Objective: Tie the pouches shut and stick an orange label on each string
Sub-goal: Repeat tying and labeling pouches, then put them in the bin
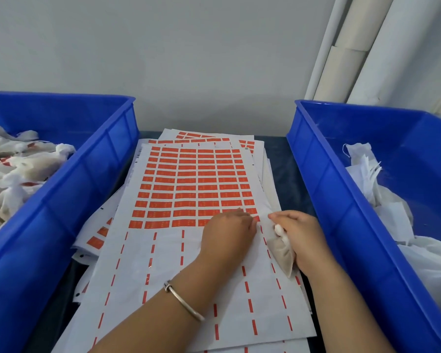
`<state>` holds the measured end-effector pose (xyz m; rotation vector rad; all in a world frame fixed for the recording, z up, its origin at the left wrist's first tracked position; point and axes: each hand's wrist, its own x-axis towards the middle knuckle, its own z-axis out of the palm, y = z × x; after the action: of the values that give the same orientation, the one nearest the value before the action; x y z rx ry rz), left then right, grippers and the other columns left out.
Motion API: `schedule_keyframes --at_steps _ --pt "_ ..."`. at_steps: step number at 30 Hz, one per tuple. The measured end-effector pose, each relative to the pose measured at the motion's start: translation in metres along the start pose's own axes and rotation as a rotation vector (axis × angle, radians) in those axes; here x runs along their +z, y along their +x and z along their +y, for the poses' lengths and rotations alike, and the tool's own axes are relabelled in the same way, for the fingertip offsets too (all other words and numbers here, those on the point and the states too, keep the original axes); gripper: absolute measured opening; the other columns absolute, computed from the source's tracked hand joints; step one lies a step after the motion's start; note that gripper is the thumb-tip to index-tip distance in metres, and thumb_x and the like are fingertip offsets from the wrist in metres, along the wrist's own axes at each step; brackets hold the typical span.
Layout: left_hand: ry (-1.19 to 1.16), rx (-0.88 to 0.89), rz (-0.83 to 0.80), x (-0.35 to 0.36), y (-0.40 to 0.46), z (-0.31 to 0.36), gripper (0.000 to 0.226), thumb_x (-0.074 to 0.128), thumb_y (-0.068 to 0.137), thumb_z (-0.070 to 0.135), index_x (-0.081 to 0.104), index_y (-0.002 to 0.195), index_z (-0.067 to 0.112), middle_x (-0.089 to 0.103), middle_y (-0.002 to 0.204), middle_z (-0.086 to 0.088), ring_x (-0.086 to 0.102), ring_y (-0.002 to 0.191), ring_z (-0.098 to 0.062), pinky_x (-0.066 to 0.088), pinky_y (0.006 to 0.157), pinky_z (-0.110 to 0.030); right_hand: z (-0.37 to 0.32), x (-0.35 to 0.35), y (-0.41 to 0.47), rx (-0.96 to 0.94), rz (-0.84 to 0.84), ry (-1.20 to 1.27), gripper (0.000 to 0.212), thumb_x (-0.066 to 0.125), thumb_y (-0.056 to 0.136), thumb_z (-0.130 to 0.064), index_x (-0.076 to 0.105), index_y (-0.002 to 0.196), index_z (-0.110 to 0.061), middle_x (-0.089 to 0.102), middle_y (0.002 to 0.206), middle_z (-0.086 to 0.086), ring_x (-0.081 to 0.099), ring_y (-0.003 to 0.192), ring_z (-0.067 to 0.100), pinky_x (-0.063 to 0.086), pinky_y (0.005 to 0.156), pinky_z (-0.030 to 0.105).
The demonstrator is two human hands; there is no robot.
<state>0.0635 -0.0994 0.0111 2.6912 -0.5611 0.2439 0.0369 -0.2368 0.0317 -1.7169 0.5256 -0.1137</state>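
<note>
A sheet of orange labels (196, 184) lies on a stack of backing sheets between two blue bins. My left hand (227, 230) rests on the sheet's lower right part, fingertips pinched at a label in the bottom row near the right edge. My right hand (301, 238) grips a small white pouch (285, 253) with tan filling, its knotted top poking out beside my thumb. The pouch rests against the sheet's right edge. I cannot make out the string between the hands.
The left blue bin (69, 200) holds several tied pouches (15, 169) with orange labels. Loose white pouches (372, 179) lie in the right blue bin (341, 200). More label sheets (94, 240) stick out at the left. A wall and white pipes (346, 47) stand behind.
</note>
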Motion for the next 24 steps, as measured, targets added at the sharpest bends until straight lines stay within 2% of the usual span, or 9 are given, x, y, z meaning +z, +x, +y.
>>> schedule_keyframes --at_steps 6,11,15,17,20,24 --pt "-0.137 -0.002 0.08 -0.001 -0.004 0.002 0.034 0.048 0.092 0.045 0.064 0.116 0.028 0.065 0.114 0.013 0.062 0.094 -0.009 0.035 0.082 -0.014 -0.005 -0.005 0.006 -0.008 -0.133 -0.114 0.009 0.069 0.086 -0.027 0.072 0.079 -0.021 0.072 0.083 -0.002 0.069 0.079 0.018 0.056 0.064 0.027" --pt "-0.195 -0.011 0.14 -0.005 -0.006 0.002 0.034 0.055 0.089 0.042 0.066 0.117 0.026 0.066 0.114 0.012 0.062 0.098 -0.009 0.03 0.081 -0.012 -0.005 -0.008 0.007 0.015 -0.159 0.031 0.008 0.072 0.083 -0.025 0.074 0.082 -0.017 0.075 0.077 -0.002 0.073 0.071 0.019 0.06 0.065 0.033" --pt "-0.251 -0.044 0.15 -0.008 -0.005 0.003 0.033 0.059 0.087 0.042 0.067 0.115 0.027 0.067 0.112 0.012 0.059 0.097 -0.006 0.032 0.084 -0.012 -0.006 -0.011 0.006 0.007 -0.209 0.106 0.008 0.072 0.082 -0.023 0.074 0.084 -0.015 0.075 0.078 -0.002 0.072 0.066 0.015 0.054 0.054 0.025" --pt "-0.31 -0.093 0.129 -0.009 -0.003 0.002 0.032 0.06 0.085 0.044 0.068 0.113 0.029 0.066 0.11 0.015 0.054 0.09 -0.001 0.035 0.084 -0.012 -0.007 -0.012 0.005 -0.016 -0.232 0.13 0.006 0.071 0.082 -0.02 0.075 0.079 -0.018 0.075 0.078 -0.002 0.072 0.068 0.014 0.054 0.053 0.022" --pt "-0.458 -0.208 0.071 -0.012 0.001 0.004 0.025 0.065 0.083 0.042 0.07 0.103 0.03 0.064 0.102 0.019 0.056 0.085 -0.002 0.041 0.081 -0.013 -0.007 -0.011 0.004 -0.068 -0.245 0.109 0.009 0.071 0.083 -0.019 0.076 0.076 -0.022 0.075 0.081 -0.004 0.072 0.075 0.014 0.057 0.06 0.025" --pt "-0.663 -0.377 0.013 -0.015 0.008 0.005 0.013 0.07 0.081 0.031 0.073 0.093 0.025 0.062 0.089 0.019 0.058 0.077 -0.004 0.041 0.065 -0.009 -0.006 -0.009 0.003 -0.138 -0.254 0.056 0.016 0.07 0.084 -0.018 0.075 0.072 -0.027 0.075 0.081 -0.009 0.071 0.077 0.009 0.055 0.06 0.018"
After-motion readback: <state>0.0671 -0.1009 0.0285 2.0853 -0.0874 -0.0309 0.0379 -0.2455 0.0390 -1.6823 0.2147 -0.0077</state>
